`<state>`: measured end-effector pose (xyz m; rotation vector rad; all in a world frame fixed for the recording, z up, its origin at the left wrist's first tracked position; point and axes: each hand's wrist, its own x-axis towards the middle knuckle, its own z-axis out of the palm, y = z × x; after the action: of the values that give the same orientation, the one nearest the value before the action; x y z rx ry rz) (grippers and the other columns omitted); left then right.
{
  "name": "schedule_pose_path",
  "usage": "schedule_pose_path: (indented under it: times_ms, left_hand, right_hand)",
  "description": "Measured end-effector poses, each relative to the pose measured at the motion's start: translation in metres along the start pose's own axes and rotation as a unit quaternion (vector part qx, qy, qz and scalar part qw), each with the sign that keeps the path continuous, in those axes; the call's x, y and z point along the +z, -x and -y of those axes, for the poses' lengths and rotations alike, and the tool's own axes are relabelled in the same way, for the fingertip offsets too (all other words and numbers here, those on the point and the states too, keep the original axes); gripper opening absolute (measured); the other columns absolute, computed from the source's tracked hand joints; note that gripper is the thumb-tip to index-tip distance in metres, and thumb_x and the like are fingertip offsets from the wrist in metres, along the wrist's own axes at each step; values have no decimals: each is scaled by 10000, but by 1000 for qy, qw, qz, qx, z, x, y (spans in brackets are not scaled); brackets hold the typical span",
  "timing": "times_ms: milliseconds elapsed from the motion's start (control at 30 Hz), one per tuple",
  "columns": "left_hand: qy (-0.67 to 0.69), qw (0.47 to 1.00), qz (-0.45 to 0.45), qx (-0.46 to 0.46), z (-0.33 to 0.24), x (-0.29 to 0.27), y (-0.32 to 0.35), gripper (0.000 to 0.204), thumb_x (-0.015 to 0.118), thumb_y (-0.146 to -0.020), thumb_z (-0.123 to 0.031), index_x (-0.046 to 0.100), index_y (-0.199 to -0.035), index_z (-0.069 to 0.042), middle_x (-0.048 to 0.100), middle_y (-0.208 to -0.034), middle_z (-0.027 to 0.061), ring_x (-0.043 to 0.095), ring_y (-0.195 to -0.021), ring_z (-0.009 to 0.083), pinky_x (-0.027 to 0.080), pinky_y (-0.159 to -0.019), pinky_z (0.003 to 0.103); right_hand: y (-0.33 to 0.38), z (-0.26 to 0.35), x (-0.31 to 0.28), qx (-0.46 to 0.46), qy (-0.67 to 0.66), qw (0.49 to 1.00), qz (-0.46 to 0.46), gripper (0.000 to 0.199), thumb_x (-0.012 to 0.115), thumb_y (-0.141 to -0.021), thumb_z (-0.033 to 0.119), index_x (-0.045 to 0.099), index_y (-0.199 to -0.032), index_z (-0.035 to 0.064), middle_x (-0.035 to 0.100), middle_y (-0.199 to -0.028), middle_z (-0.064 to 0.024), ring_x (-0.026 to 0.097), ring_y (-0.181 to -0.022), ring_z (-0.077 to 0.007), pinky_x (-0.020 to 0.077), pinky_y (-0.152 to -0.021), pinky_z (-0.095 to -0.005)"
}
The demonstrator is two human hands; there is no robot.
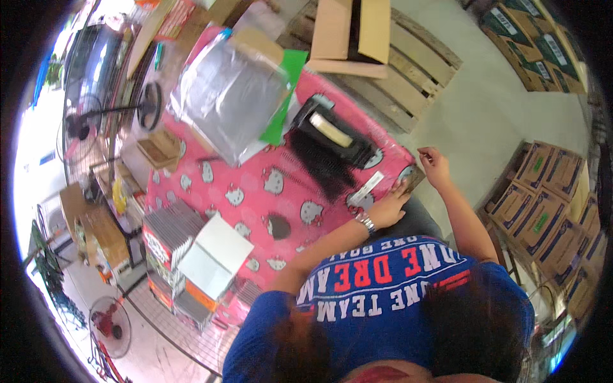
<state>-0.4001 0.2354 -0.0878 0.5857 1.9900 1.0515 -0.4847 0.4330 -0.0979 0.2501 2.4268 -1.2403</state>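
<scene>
My left hand (391, 205) lies at the near right corner of the pink patterned table cover (211, 204), a metal watch on its wrist. Its fingers are stretched out, beside a white printed strip (367, 187) and a small brown piece (416, 179) at the corner. My right hand (434, 167) is raised just past the table's right edge, fingers curled together; whether anything small is in them cannot be made out. Beyond the strip stands a black boxy device (338, 135) with a pale strip along its top. Dark mesh-like material (313, 167) lies against its near side.
Stacked thin boxes (171, 233) and a white open box (216, 255) stand at the table's left. A clear plastic bag (230, 96) covers the far side, beside a green sheet (285, 96). A carton (350, 38) sits on a wooden pallet (421, 51); more cartons (543, 210) are stacked right.
</scene>
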Motion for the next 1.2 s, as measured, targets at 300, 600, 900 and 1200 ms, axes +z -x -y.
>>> schedule_pose_path:
  times_ms: [300, 600, 900, 1200]
  left_hand:
    - [-37, 996, -80, -26, 5, -5, 8, 276, 533, -875, -178, 615, -1071, -1, 536, -1242, 239, 541, -1144, 388, 444, -958, 439]
    - [-99, 730, -556, -385, 83, -63, 218, 240, 580, -915, -166, 647, -1101, -31, 625, -1149, 166, 596, -1050, 324, 473, -896, 437]
    - [82, 640, -584, -493, 48, 29, 171, 455, 523, -969, -224, 478, -1400, -84, 257, -1554, 199, 330, -1398, 357, 297, -1131, 471]
    - [-11, 545, -792, -276, -109, -140, 37, 457, 495, -968, -193, 463, -1382, -1, 395, -1484, 189, 385, -1364, 351, 293, -1123, 500]
  right_hand:
    - [9, 35, 55, -140, 266, 953, -24, 511, 493, -963, 421, 486, -1347, 85, 512, -1340, -148, 500, -1196, -368, 399, -1000, -466]
    - [-34, 10, 31, -101, 83, 987, 93, 435, 514, -961, 405, 579, -1206, 51, 595, -1105, -225, 556, -1062, -409, 449, -912, -460]
    - [-310, 102, 11, -250, 228, 932, 127, 386, 554, -923, 256, 562, -1257, 62, 560, -1263, -171, 545, -1156, -354, 455, -963, -445]
    - [-445, 100, 32, -311, 433, 824, 193, 544, 544, -898, 166, 435, -1429, 211, 444, -1436, -20, 540, -1186, -284, 470, -929, -474]
